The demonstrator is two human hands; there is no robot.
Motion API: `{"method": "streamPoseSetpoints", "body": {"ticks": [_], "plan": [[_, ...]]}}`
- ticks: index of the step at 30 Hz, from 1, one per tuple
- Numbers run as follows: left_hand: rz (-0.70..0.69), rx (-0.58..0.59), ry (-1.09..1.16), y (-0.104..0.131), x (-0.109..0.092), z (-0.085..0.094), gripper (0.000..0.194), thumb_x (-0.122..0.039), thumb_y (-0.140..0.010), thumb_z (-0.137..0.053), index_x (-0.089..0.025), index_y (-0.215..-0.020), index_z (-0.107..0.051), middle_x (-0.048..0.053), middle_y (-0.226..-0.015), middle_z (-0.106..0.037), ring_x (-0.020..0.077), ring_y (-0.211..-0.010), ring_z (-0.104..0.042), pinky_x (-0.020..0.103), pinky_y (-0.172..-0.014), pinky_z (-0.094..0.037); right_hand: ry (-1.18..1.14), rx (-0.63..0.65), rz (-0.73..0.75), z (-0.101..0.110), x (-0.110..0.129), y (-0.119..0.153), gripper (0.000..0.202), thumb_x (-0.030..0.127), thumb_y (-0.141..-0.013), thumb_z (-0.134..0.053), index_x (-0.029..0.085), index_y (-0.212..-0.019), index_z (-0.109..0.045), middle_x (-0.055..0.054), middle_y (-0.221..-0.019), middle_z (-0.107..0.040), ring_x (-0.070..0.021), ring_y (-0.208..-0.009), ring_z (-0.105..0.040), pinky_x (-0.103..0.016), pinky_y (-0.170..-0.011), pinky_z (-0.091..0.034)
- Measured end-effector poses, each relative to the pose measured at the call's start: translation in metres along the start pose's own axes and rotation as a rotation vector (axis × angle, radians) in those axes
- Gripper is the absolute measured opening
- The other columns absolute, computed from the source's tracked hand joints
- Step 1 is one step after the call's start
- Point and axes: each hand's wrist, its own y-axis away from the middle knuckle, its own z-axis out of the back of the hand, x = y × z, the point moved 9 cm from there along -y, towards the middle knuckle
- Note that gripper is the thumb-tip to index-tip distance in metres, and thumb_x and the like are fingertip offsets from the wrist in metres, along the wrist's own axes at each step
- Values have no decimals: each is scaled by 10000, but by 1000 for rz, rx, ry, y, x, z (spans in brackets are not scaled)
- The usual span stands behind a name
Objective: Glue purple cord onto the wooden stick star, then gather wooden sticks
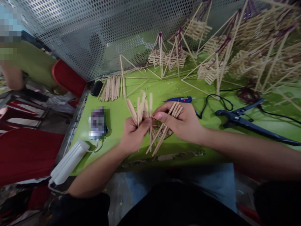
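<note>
My left hand (133, 135) grips a fanned bunch of thin wooden sticks (140, 108) that point upward. My right hand (182, 122) holds a second bunch of sticks (162, 138) slanting down toward the table, its thumb and forefinger pinching at the left hand's bunch. Both hands hover just above the green table (117, 116), near its front edge.
A blue glue gun (180, 99) lies behind my hands, dark blue cutters (246, 122) to the right. Loose sticks (111, 88) lie at the back left. Several finished stick frames (211, 67) crowd the back right. A white face mask (68, 161) and a black mouse (96, 88) sit at left. A person in green (30, 66) is at far left.
</note>
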Motion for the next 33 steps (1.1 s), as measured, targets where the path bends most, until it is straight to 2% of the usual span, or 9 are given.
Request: {"method": "streamPoseSetpoints", "body": {"ticks": [4, 8, 12, 14, 16, 19, 22, 25, 33], "plan": [[1, -132, 30, 0, 1, 14, 515, -621, -1092, -756, -195, -830, -634, -37, -676, -427, 93, -574, -377, 231, -509, -308, -55, -7, -48, 0, -4, -1, 462, 607, -904, -966, 174, -851, -814, 8, -650, -690, -121, -565, -596, -236, -488, -464], [-60, -9, -76, -2, -6, 6, 488, -656, -1124, -684, -199, -954, -700, 18, -836, -593, 146, -772, -578, 271, -705, -517, -126, 6, -70, -2, -7, 0, 455, 606, -898, -971, 192, -837, -793, 39, -619, -634, -101, -493, -545, -229, -421, -419], [-82, 59, -67, -1, -12, -4, 592, -676, -1151, -614, -189, -814, -614, -6, -704, -553, 109, -609, -525, 253, -567, -426, -216, 33, -108, -5, -12, 1, 460, 627, -912, -951, 206, -826, -786, 32, -614, -657, -120, -476, -593, -237, -407, -460], [-70, 51, -78, 0, -14, -6, 602, -719, -1069, -733, -186, -805, -637, -21, -654, -544, 91, -543, -461, 242, -500, -367, -210, 20, -107, -4, -11, 0, 479, 646, -892, -961, 205, -826, -786, 37, -594, -645, -114, -456, -569, -235, -393, -444], [-51, 65, -90, 2, -15, -12, 557, -692, -889, -952, -178, -870, -739, -10, -675, -635, 96, -553, -510, 231, -500, -419, -198, -6, -90, -2, -9, -1, 501, 657, -873, -972, 199, -811, -779, 35, -595, -646, -101, -456, -537, -230, -392, -421], [16, 87, -68, 5, -14, -20, 450, -470, -731, -1105, -183, -950, -836, 14, -753, -764, 115, -591, -616, 233, -556, -541, -192, -27, -55, 0, -5, -3, 525, 654, -872, -976, 194, -763, -746, 22, -614, -657, -97, -509, -532, -225, -430, -415], [75, 96, -84, 7, -12, -24, 235, -293, -807, -1029, -194, -946, -868, 12, -752, -780, 127, -607, -659, 254, -614, -606, -172, -35, -49, 1, -6, -3, 532, 661, -874, -971, 201, -755, -731, 27, -616, -638, -105, -547, -539, -233, -467, -426], [84, 145, -148, 9, -13, -27, 127, -266, -876, -947, -186, -931, -866, 3, -699, -743, 119, -566, -610, 248, -564, -561, -154, -25, -68, 0, -9, -3, 544, 675, -875, -964, 206, -756, -715, 38, -617, -611, -103, -535, -522, -246, -473, -425], [-102, 240, -344, 9, -25, -27, 175, -209, -1045, -641, -164, -911, -744, 51, -877, -761, 161, -770, -678, 276, -700, -556, -90, 20, -38, -2, -7, -4, 551, 694, -992, -848, 211, -772, -699, 34, -634, -611, -99, -532, -511, -241, -463, -407]]}}
